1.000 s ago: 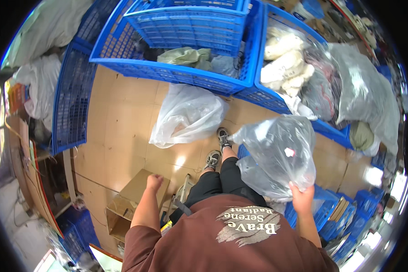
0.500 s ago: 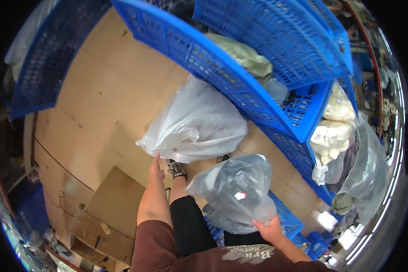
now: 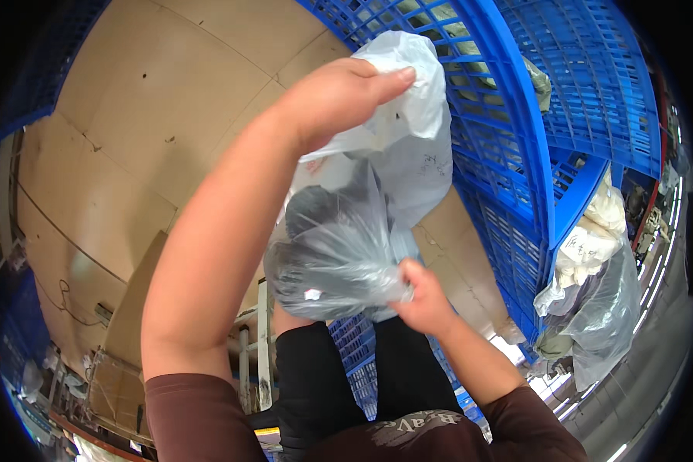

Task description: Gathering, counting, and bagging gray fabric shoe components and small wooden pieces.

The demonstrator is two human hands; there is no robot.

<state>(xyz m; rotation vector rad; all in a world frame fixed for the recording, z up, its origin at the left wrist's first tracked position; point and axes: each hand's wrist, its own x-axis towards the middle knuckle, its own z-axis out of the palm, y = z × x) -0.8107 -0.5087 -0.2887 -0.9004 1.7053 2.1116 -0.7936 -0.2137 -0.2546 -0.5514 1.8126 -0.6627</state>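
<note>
A white plastic bag [image 3: 422, 165] stands before me beside the blue crates, its upper edge pulled up. My left hand [image 3: 354, 92] grips that edge, thumb lying over the plastic and fingers partly hidden beneath it. In front of the white bag, nearer my body, hangs a clear plastic bag [image 3: 327, 254] with dark, soft-looking contents. Its gathered neck is closed in my right hand [image 3: 423, 296]. The clear bag overlaps the white bag's near side, so I cannot tell whether part of it is inside.
Tall blue mesh crates [image 3: 500, 208] stand at the right, with cream cloth bundles [image 3: 593, 231] and another clear bag [image 3: 608, 316] beyond. A cardboard box [image 3: 115, 385] lies at lower left. Below me are a pale metal frame [image 3: 265, 346] and a blue crate [image 3: 354, 346].
My left hand has lifted the white bag's edge up and to the right. My right hand has brought the clear bag upward and left against it, now holding it by its gathered neck.
</note>
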